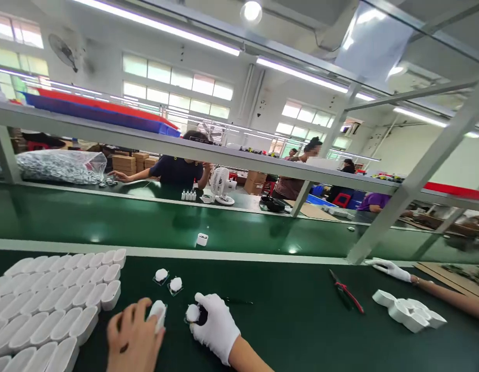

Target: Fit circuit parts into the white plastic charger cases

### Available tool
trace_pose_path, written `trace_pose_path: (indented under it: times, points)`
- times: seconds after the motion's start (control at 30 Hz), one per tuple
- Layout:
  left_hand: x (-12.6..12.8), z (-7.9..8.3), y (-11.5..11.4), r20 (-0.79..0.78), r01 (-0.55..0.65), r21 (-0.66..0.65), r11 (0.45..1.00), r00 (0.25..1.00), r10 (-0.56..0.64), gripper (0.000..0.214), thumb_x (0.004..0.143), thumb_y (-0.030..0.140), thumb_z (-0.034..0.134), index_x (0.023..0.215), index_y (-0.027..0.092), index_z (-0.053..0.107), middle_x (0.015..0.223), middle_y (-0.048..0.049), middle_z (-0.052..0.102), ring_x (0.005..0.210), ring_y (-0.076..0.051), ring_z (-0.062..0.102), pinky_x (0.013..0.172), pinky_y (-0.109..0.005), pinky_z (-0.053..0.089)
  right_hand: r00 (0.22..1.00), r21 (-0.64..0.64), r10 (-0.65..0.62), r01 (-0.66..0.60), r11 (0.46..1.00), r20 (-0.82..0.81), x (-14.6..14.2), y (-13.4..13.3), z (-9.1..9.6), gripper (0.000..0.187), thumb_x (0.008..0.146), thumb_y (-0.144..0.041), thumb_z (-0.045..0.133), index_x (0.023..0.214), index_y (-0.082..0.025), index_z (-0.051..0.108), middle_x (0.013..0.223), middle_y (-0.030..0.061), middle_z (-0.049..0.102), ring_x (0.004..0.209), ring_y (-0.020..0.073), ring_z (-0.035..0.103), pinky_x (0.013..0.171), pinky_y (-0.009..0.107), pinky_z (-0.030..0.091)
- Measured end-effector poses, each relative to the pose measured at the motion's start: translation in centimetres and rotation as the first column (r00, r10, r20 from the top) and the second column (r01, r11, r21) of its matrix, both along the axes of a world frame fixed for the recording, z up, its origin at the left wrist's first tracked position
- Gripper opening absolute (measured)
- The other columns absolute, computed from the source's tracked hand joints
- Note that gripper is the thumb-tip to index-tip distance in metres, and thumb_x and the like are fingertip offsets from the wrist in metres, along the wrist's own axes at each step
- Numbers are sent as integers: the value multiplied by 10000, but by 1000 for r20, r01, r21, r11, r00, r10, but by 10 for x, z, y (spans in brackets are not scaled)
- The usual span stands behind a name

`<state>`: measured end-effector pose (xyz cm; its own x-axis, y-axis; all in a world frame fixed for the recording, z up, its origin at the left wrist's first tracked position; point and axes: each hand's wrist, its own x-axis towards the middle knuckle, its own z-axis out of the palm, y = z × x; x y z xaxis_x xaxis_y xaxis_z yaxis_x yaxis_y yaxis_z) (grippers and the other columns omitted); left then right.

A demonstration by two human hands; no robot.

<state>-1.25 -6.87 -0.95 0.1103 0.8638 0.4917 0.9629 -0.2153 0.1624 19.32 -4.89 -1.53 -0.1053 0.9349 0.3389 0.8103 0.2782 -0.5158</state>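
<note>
My left hand (133, 338), bare, pinches a small white rounded part (157, 313) at the near edge of the green table (293, 320). In a white glove, my right hand (215, 324) holds another small white part (193, 312) against a dark piece. Two more white parts (160, 275) (175, 284) lie on clear squares just beyond my hands. Rows of several white oval shells (53, 305) fill the table to the left.
A conveyor belt (146, 222) carries one white shell (202, 239). Red-handled pliers (345, 292) and a cluster of white shells (412, 311) lie right, near a co-worker's gloved hand (388, 267). Other people sit across the line, near a small fan (221, 185) and a plastic bag (57, 165).
</note>
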Motion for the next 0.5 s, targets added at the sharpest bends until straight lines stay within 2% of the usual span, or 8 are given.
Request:
trace_pose_path:
  times: [0.03,0.1,0.2,0.27,0.37,0.5]
  points:
    - [14,0,4,8,126,-20,992,992,-126,241,786,174,479,875,248,689,1102,-89,632,951,-276,581,818,-438,429,997,26,-11,13,1000,-77,1,3,-1,169,616,-158,629,773,-216,614,724,3,645,702,178,624,653,263,499]
    - [41,-5,10,31,271,-69,960,962,-270,237,791,151,469,876,244,670,1085,-71,649,888,-228,617,742,-334,467,961,79,11,12,997,-277,5,10,-1,234,634,-151,607,863,-204,607,734,4,662,645,157,640,621,244,527]
    - [64,-17,14,89,333,-111,936,942,-324,246,777,81,447,863,221,630,1030,-65,672,906,-213,634,766,-302,480,877,174,67,20,984,-477,15,17,8,358,658,-199,630,1014,-197,586,819,21,696,669,164,674,655,265,574]
    - [67,-19,14,179,361,-188,913,927,-330,213,756,78,457,854,209,593,1096,-79,650,1004,-220,617,833,-316,478,857,235,75,55,970,-509,20,17,14,373,653,-227,651,1021,-196,594,867,37,703,711,178,686,711,297,586]
    - [64,-9,11,345,361,-316,877,905,-248,203,752,127,473,929,210,524,1229,-102,568,1101,-216,580,822,-313,485,832,273,106,56,960,-544,22,13,19,356,640,-241,682,987,-206,608,873,45,709,730,190,691,749,319,590]
    - [62,9,10,400,328,-434,839,905,-147,316,753,189,525,1057,224,442,1107,-64,619,1001,-202,624,799,-306,466,763,275,195,-23,961,-617,14,7,17,342,648,-256,705,972,-227,601,829,29,713,696,191,692,702,319,605]
